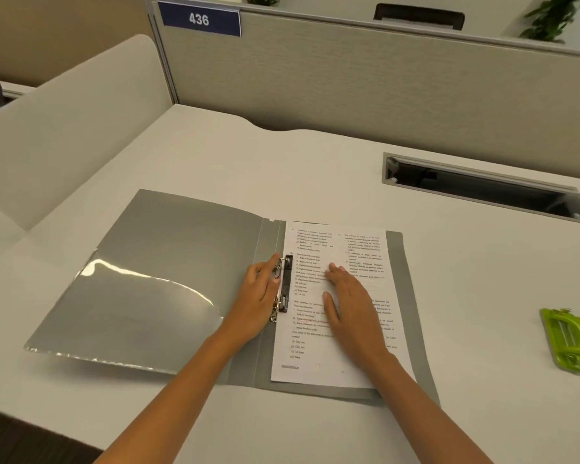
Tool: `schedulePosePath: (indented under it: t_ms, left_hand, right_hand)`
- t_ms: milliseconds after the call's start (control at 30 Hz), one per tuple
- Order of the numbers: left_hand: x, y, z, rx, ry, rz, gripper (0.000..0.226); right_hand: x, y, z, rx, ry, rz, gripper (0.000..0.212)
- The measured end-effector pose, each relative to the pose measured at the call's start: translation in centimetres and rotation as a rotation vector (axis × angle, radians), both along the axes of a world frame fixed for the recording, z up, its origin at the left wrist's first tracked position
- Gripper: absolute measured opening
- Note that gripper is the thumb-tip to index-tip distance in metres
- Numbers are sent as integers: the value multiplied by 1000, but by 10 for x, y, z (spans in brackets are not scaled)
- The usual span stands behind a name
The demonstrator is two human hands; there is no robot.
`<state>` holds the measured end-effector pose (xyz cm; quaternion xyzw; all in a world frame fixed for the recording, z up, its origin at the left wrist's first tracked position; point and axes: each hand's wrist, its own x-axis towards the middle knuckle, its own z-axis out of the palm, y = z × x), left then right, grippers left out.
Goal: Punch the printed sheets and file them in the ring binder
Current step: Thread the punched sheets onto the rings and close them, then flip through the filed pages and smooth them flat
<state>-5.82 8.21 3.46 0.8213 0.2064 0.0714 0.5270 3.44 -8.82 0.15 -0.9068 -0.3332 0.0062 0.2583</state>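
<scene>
Looking down from the head camera, we find the grey plastic ring binder lying open and flat on the white bench, its clear inner pocket catching the light on the left cover. The white printed sheets lie on the right half, their punched edge against the black and metal ring mechanism at the spine.

Our left hand rests at the rings, fingers stretched toward the metal; we cannot tell whether that grip pinches anything. Our right hand lies flat and open on the paper, palm down, pressing and gripping nothing.

We judge the sheets light, thin and floppy, easy to crease and prone to tearing at the holes, so they are best steadied with a flat palm and guided near the punched margin. The binder covers look stiff yet bendy and smooth enough to slide on the bench. The rings seem small and springy; press them at the metal arches.

The sheets' long axis runs away from us, leaning slightly left, parallel to the spine, with the text's top at the far end. The lime green hole punch sits well apart at the right edge.
</scene>
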Motion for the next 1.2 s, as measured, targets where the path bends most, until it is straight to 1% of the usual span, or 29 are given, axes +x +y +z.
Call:
schedulePosePath:
  t_ms: [67, 133, 167, 233, 267, 333, 400, 500, 633, 700, 833, 867, 933, 1067, 1200]
  left_hand:
    - [3, -12, 1, -23, 4, 39, 47]
    - [3, -20, 0, -33, 10, 71, 47]
    - [2, -22, 0, -45, 7, 84, 47]
    - [-2, -26, 0, -79, -5, 120, 44]
    - [-4, -28, 1, -93, -13, 144, 40]
    - [-8, -32, 3, -106, -30, 187, 36]
    - [-10, -36, 3, -108, -22, 211, 36]
    - [-12, -37, 3, -80, -3, 216, 36]
    - [-12, -36, 5, -61, 28, 221, 36]
    - [-12, -36, 4, -62, 40, 224, 35]
    - [-13, -36, 1, -89, 50, 250, 30]
    - [-13, -35, 1, -94, 56, 260, 28]
    - [-13, -35, 2, -110, 60, 279, 27]
    - [-12, -35, 6, -107, 55, 308, 33]
    - [-12, -39, 14, 6, 20, 326, 32]
  right_hand:
    - [4, -13, 7, 61, 15, -48, 41]
    - [3, -25, 14, 88, 21, -163, 39]
    - [0, -31, 18, 60, -8, -252, 38]
    - [-9, -42, 28, -84, -38, -446, 38]
    - [-14, -46, 35, -176, 5, -522, 40]
    - [-22, -52, 44, -342, 176, -633, 48]
    - [-27, -54, 53, -419, 329, -697, 61]
    - [-31, -55, 59, -381, 434, -736, 74]
    - [-26, -62, 68, -283, 541, -758, 74]
    - [-24, -68, 71, -210, 569, -745, 66]
    - [-23, -83, 75, -14, 516, -746, 30]
    - [-23, -86, 77, 42, 500, -761, 25]
    - [-23, -88, 84, 120, 476, -778, 20]
    - [-24, -92, 97, 177, 468, -760, 15]
    - [-25, -93, 102, 170, 464, -722, 10]
